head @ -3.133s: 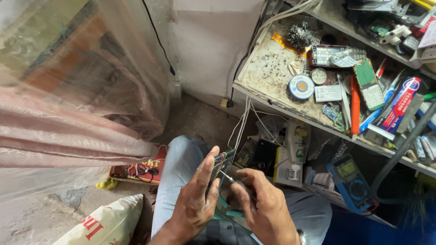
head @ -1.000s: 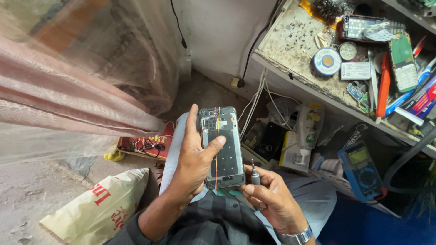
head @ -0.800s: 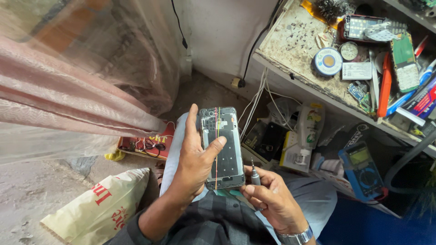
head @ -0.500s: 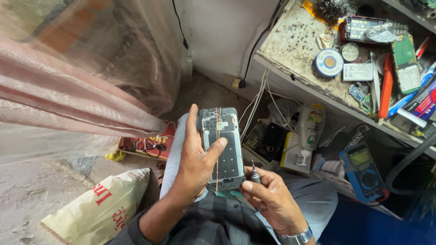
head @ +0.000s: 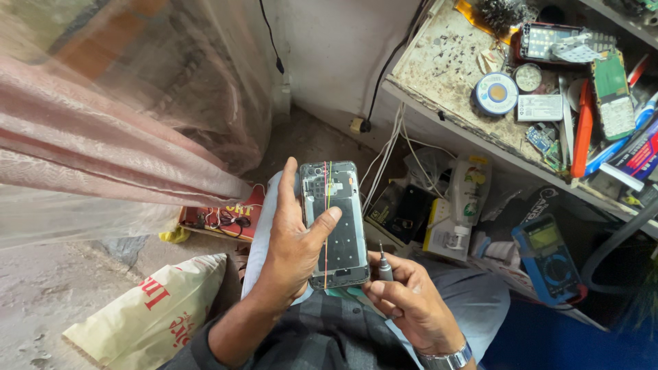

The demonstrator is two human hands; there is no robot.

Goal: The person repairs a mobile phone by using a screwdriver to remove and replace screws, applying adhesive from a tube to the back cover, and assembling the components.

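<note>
- Head view: the left hand (head: 291,250) is holding an opened phone (head: 334,224) upright over the lap, fingers wrapping its left edge and the thumb pressing across the exposed inner face. The grip is closed snugly around the frame.
- The right hand (head: 411,301) is sitting just below and to the right of the phone, fingers pinching a small screwdriver (head: 384,266) whose tip is pointing up, near the phone's lower right corner; whether the tip is touching it is hard to tell from this angle.
- Thin coloured wires are running down the phone's middle, and its back is off, so it is looking light, stiff and fragile. Judging by this, the metal side rails are the safe place to grasp, not the bare board or wires.
- To the right, a cluttered workbench (head: 445,82) is carrying a solder reel (head: 495,93), circuit boards and tools. Below it, a blue multimeter (head: 548,257) is lying beside a white bottle (head: 462,209).
- To the left, a pinkish curtain (head: 103,157) is hanging, with a printed sack (head: 147,308) resting on the floor.
</note>
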